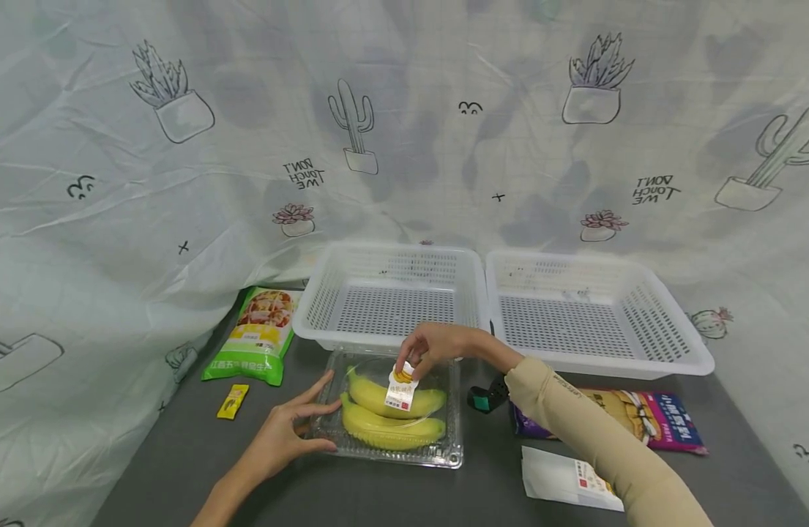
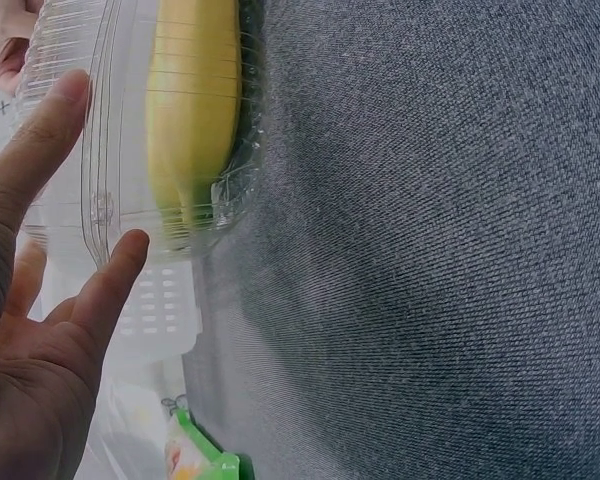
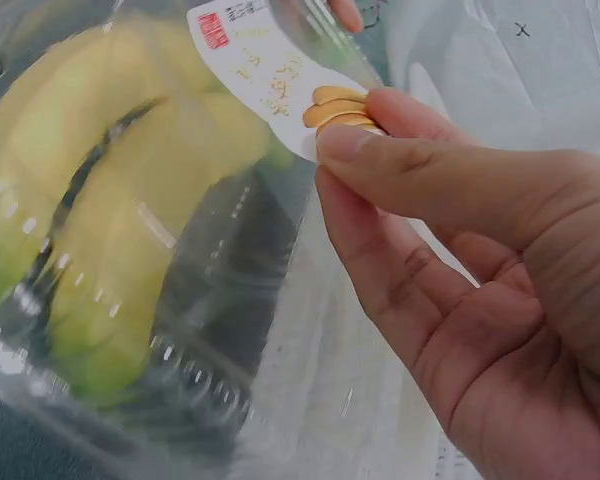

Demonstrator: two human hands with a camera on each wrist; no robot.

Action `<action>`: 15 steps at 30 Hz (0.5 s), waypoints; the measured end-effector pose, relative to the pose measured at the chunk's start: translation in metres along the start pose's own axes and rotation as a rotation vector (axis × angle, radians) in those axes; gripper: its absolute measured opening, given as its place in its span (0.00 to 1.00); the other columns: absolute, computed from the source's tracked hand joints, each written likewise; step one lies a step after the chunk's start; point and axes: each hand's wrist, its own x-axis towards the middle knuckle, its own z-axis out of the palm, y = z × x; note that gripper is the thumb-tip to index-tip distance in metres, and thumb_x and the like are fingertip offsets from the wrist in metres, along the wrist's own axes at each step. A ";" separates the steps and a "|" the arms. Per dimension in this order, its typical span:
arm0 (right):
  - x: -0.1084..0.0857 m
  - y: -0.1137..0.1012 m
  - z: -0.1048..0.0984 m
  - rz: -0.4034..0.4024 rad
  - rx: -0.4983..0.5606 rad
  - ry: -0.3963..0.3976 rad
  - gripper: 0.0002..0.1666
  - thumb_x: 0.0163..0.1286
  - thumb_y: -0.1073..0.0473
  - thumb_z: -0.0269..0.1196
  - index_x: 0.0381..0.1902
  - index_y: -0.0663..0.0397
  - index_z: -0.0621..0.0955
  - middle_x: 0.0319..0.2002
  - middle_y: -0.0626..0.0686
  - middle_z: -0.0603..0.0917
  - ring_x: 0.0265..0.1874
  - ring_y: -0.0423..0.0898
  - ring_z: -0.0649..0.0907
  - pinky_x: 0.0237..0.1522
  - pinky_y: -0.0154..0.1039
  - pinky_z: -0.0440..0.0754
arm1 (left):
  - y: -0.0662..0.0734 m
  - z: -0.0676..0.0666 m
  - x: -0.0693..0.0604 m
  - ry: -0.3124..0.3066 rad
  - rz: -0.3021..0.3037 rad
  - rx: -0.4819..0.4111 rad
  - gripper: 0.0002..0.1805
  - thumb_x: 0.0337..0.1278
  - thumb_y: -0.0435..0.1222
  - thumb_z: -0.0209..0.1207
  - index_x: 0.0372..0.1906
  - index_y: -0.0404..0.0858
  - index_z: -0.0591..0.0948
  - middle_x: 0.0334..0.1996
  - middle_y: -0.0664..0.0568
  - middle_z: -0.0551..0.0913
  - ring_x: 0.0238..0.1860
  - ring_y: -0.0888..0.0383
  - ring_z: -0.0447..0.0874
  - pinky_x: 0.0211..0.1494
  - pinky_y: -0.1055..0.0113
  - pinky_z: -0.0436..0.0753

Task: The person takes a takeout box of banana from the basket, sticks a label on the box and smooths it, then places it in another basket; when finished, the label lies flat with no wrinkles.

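A clear plastic clamshell box [image 1: 453,432] with bananas [image 1: 391,432] inside lies on the dark table. My left hand [image 1: 282,439] is at its left side, fingers spread and mostly straight, touching the wall; the left wrist view shows fingertips on the box's edge [image 2: 100,215]. Over the lid, my right hand [image 1: 433,348] pinches a white sticker [image 1: 399,391] by its end with the banana picture. In the right wrist view the thumb and fingers grip that end of the sticker [image 3: 270,70], while its far end lies over the lid. Whether it adheres there, I cannot tell.
Two white baskets [image 1: 391,340] [image 1: 602,359] stand behind the box. At left are a green food bag [image 1: 259,337] and a small yellow packet [image 1: 233,402]. Right of the box lie a black wristband [image 1: 486,397], a pasta bag [image 1: 674,424] and a white backing sheet [image 1: 549,476] bearing a label.
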 end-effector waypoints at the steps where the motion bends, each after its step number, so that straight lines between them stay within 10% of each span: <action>1: 0.001 -0.001 0.000 -0.009 -0.008 -0.009 0.14 0.59 0.72 0.67 0.44 0.66 0.84 0.42 0.54 0.85 0.37 0.46 0.84 0.41 0.40 0.83 | 0.000 0.000 0.000 0.000 0.000 -0.003 0.34 0.35 0.39 0.76 0.57 0.39 0.81 0.74 0.51 0.56 0.68 0.38 0.59 0.49 0.56 0.83; 15: 0.019 -0.012 0.005 -0.058 -0.224 -0.037 0.12 0.59 0.73 0.66 0.43 0.65 0.85 0.36 0.53 0.83 0.26 0.38 0.75 0.29 0.30 0.75 | -0.001 0.001 -0.002 -0.005 0.004 -0.024 0.34 0.36 0.39 0.75 0.57 0.38 0.81 0.74 0.52 0.55 0.69 0.39 0.59 0.50 0.55 0.82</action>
